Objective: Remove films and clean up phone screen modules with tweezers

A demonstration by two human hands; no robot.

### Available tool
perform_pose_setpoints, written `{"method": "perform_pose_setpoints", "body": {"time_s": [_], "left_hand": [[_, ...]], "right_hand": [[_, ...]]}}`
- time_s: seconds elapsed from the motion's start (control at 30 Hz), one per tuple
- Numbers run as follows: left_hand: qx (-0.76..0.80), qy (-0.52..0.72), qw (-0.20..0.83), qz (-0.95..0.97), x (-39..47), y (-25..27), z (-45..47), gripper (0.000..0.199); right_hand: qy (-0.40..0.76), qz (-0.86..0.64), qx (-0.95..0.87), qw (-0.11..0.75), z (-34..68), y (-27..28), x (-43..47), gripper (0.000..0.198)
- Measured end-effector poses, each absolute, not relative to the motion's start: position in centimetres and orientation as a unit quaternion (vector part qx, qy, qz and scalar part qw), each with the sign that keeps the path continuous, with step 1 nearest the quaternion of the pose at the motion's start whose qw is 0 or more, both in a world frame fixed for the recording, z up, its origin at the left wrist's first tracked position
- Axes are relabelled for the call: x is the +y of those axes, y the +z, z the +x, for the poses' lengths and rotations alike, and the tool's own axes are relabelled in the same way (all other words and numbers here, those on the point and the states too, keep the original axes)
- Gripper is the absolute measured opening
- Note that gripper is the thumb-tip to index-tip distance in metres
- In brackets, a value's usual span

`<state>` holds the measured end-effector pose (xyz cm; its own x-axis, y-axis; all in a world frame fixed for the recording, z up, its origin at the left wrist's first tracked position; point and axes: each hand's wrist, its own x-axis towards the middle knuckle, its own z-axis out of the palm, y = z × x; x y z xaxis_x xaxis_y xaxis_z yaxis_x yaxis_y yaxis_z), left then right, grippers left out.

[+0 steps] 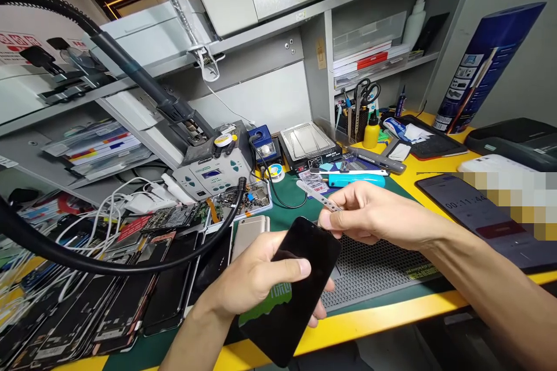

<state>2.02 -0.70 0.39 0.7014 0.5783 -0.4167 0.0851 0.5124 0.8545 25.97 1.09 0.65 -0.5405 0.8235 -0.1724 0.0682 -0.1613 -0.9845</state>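
Observation:
My left hand (256, 272) grips a black smartphone (282, 333), thumb across its dark glass and fingers beneath. A green patch with pale lettering shows at the phone's lower left. Pinched in my right hand (369, 214) is a flat, thin metal pry tool (329, 204) with a row of holes. Those right fingertips are at the phone's upper edge; whether the tool's hidden end touches the phone I cannot tell. Both hands are above a grey perforated mat (378, 266) near the table's front edge.
Stacked phone screens (113, 301) and white cables crowd the left. A black hose (174, 266) arcs across there. Behind are a rework station (213, 171), a gold phone (248, 232) and a blue-handled screwdriver (357, 179). A large phone showing a timer (474, 214) lies right.

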Motion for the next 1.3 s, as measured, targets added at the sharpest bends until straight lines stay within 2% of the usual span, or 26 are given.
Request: {"method": "perform_pose_setpoints", "body": {"time_s": [0.33,0.57,1.3], "left_hand": [[0.369,0.144,0.778,0.487,-0.74,0.54,2.10,0.018],[0.393,0.158,0.756,0.500,-1.02,0.42,2.08,0.021],[0.414,0.138,0.728,0.528,-1.08,0.66,2.31,0.023]], "right_hand": [[0.675,-0.374,-0.578,0.264,26.00,1.12,1.00,0.014],[0.671,-0.376,-0.583,0.262,25.94,1.20,0.77,0.028],[0.647,-0.392,-0.605,0.250,26.22,0.90,0.98,0.035]]}}
